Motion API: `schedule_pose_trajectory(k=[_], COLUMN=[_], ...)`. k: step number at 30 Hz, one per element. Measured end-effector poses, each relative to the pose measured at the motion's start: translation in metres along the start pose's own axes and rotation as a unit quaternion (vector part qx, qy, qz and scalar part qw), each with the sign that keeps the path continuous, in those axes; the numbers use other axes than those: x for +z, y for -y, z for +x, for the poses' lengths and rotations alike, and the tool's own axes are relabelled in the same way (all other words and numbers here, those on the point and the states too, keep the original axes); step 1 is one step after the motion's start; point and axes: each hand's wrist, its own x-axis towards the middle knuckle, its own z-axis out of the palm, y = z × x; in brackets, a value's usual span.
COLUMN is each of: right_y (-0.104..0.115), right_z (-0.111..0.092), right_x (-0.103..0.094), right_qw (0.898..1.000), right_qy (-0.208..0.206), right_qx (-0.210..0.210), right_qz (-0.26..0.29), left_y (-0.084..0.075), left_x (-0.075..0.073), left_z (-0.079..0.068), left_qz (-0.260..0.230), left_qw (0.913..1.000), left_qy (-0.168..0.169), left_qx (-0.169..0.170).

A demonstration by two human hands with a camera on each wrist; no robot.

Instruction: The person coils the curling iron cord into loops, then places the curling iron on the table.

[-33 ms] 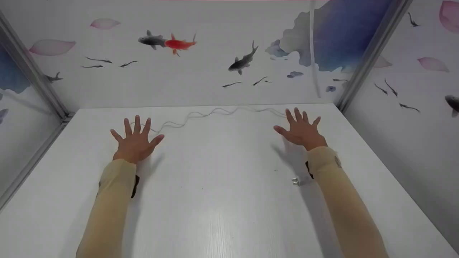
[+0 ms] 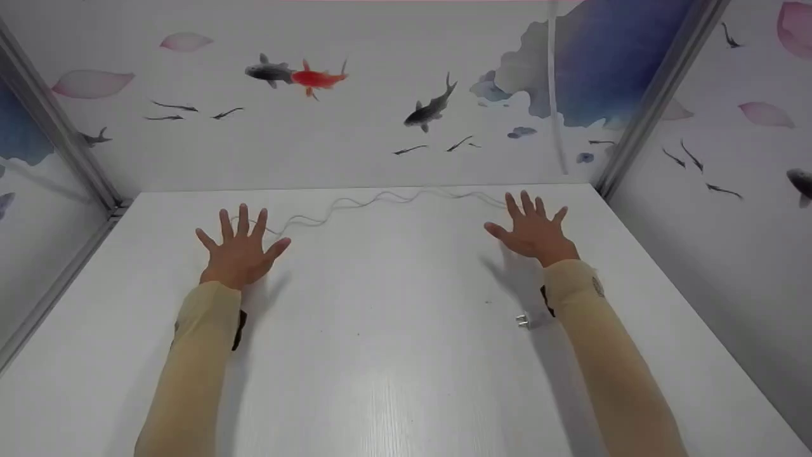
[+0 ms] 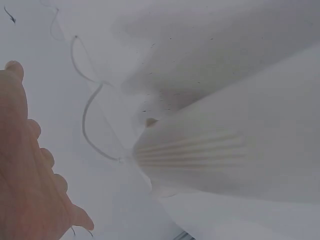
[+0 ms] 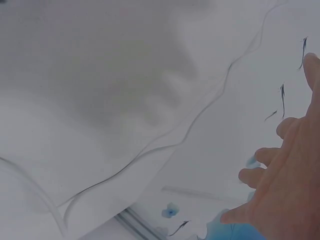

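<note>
the cord (image 2: 384, 193) winds along the far edge of the table (image 2: 380, 285), before the back wall (image 2: 355, 143). its left stretch passes behind the fingers of the left hand (image 2: 238, 254), its right stretch reaches those of the right hand (image 2: 534, 231); both hands are above the table. the plug (image 2: 522, 321) lies nearer the right edge, just left of the right sleeve (image 2: 609, 343).

Booth (image 2: 729, 254): fish-printed walls (image 2: 355, 127), metal framing (image 2: 661, 95)
</note>
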Motion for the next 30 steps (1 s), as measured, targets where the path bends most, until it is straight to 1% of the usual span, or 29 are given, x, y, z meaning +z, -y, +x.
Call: schedule_pose_trajectory(k=[4,10,16,22,30], right_y=[0.000,0.002,0.001,-0.005,-0.016], right_z=[0.000,0.001,-0.002,-0.008,-0.019], right_x=[-0.001,0.000,0.005,0.005,0.012], right_qw=[1.000,1.000,1.000,1.000,1.000], right_qy=[0.000,-0.007,-0.002,-0.003,-0.001], right_qx=[0.001,-0.001,-0.007,-0.004,-0.020], right_qz=[-0.005,-0.006,-0.003,-0.004,-0.012], left_y=[-0.001,-0.001,0.008,0.017,0.032], left_x=[-0.002,-0.004,-0.002,-0.006,-0.003], left_z=[0.001,-0.002,-0.012,-0.019,-0.028], left_qz=[0.006,0.005,0.013,0.023,0.029], left_qw=[1.0000,0.9999,0.9998,0.9992,0.9994], left_qy=[0.000,-0.011,-0.016,-0.026,-0.008], left_qx=[0.003,0.006,0.006,0.018,0.019])
